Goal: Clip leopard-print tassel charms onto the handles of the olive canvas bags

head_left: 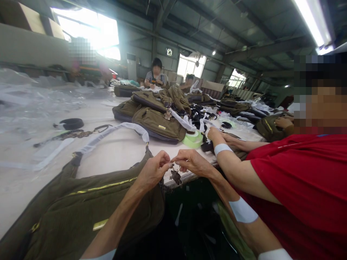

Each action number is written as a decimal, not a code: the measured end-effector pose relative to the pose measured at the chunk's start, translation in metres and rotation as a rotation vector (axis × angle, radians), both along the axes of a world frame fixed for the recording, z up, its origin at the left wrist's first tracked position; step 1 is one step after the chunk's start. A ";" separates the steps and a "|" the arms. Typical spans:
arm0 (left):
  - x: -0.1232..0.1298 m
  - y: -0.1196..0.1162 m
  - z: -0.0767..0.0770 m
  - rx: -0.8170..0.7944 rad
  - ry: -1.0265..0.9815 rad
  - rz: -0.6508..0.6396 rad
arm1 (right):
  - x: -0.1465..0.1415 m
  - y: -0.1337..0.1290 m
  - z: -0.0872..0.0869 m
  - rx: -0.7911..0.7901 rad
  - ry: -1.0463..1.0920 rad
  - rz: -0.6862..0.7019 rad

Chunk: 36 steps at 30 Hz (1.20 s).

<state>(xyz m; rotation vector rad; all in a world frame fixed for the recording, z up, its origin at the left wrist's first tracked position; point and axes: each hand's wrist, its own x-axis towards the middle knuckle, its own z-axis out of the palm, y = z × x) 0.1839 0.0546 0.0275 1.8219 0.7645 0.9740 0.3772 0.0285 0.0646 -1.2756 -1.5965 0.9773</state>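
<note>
Between the fingertips of both hands is the metal ring of a keychain charm (176, 177), whose dark, patterned pendant dangles below. My left hand (157, 168) is closed, thumb and forefinger pinching the ring from the left. From the right, my right hand (191, 160) pinches the same ring, fingers curled. Under my left forearm lies an olive green handbag (81, 206) with a gold zipper and a gold plate. Its handle, wrapped in white tissue (119, 131), arches up behind it. Small details of the ring are hidden by my fingers.
Olive bags (159, 122) are piled ahead, one with a charm attached. Rolls of pale green tape (193, 139) stand beside them. A coiled black strap (72, 124) and plastic wrapping (40, 97) lie left. Close on my right, a co-worker in a red shirt (300, 173) reaches over the table.
</note>
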 end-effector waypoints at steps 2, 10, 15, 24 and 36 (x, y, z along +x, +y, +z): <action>-0.001 0.003 0.004 0.024 0.017 -0.009 | 0.000 -0.001 0.000 0.013 0.012 -0.005; -0.001 0.012 0.022 0.117 0.037 -0.051 | -0.002 -0.005 0.000 0.026 0.036 0.038; 0.005 0.014 0.023 0.016 -0.093 -0.073 | -0.004 -0.009 0.004 -0.010 0.057 0.207; 0.023 -0.001 0.001 -0.347 -0.349 0.033 | -0.011 -0.010 -0.017 0.025 0.349 0.081; 0.020 -0.009 -0.006 -0.251 -0.298 0.100 | -0.021 -0.006 -0.035 0.025 0.351 -0.084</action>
